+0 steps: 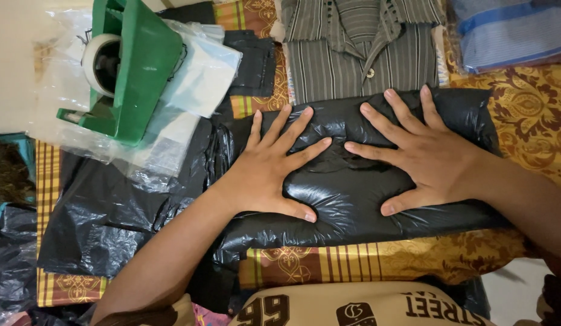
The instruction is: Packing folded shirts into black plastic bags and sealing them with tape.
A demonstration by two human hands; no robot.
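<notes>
On top of a brown and gold patterned cloth [534, 96] lies a puffy black plastic package [353, 181]. It is shiny and full of wrinkles, and light glints off its folds. It looks soft and stuffed, like a small pillow wrapped in a bin bag. It sits in the middle, right in front of the person.

Both hands lie flat on it. The left hand [271, 172] presses on the left half, with fingers spread wide and thumb pointing toward the middle. The right hand [425, 160] presses on the right half the same way. The two hands are close but do not touch, and a bump of black plastic puffs up between them. Neither hand grips anything; the palms just push down, fingers open.

Just behind the package lies a folded grey striped shirt [359, 54] with buttons, touching the package's far edge. Next to the shirt, at the far right, is a folded blue striped cloth [510, 33] in clear wrap.

Off to the left, more loose black plastic bags [111, 211] lie crumpled. Above them sits a big green tape holder [132, 66] with a roll of tape [99, 63] in it, resting on some clear plastic bags [196, 78].
</notes>
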